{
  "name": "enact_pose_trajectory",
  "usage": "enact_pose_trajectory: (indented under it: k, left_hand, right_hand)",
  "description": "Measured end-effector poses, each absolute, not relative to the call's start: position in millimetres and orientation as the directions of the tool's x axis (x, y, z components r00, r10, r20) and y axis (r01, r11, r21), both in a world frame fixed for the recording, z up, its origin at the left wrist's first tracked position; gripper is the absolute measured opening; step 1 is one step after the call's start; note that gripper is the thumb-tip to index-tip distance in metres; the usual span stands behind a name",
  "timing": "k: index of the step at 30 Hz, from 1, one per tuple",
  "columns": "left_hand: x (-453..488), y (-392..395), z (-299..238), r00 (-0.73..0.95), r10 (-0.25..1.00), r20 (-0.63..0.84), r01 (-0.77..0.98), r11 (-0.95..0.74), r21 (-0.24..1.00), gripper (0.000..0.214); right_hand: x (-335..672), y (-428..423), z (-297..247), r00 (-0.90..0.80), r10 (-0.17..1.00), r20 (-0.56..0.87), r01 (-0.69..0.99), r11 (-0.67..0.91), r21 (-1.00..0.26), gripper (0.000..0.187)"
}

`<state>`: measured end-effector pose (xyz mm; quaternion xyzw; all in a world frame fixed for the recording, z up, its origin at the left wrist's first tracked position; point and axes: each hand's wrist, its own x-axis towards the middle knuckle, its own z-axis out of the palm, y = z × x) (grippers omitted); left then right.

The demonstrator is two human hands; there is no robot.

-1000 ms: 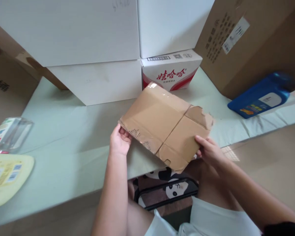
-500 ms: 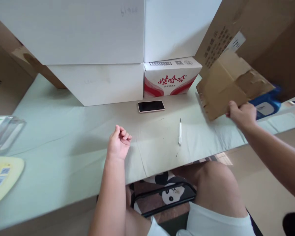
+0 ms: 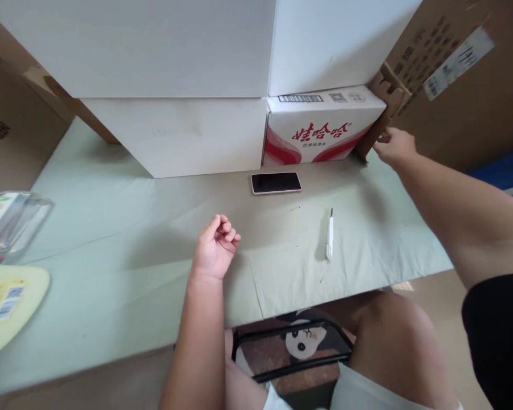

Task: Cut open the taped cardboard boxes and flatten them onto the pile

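Note:
My right hand grips a folded piece of brown cardboard, which stands on edge against the right end of a white and red carton. Part of the cardboard is hidden by the carton and my fingers. My left hand is held palm up over the cloth, its fingers curled inward with nothing seen in them. Between the hands, a dark-screened phone rests in front of the carton. Closer to the table's front edge lies a white craft knife with its blade tip showing.
Large white boxes form a wall at the back. Tall brown cardboard rises on the right, near a blue object. At left are a clear plastic package and a yellow packet on the pale green cloth.
My right hand has carried the cardboard leftward and away from me, turning it on edge beside the carton. My left hand stays curled. The view has shifted slightly.

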<state>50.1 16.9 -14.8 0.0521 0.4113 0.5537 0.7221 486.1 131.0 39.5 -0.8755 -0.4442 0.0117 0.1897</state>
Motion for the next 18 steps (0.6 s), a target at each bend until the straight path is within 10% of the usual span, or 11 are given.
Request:
enact_pose_trajectory:
  k: [10,18]
  left_hand:
    - [43.9,9.1,-24.6,0.046,0.902,-0.428,-0.788,0.296,0.540,0.026]
    - [32.1,3.3,-21.7,-0.052,0.926,-0.374,-0.804,0.183,0.565,0.030]
  right_hand:
    - [475.8,95.5,48.1,0.548,0.823,0.151,0.817,-0.488,-0.308,0.055]
    - [350.8,69.9,57.5,-0.086,0.948,0.307,0.985,0.128,-0.119,0.046]
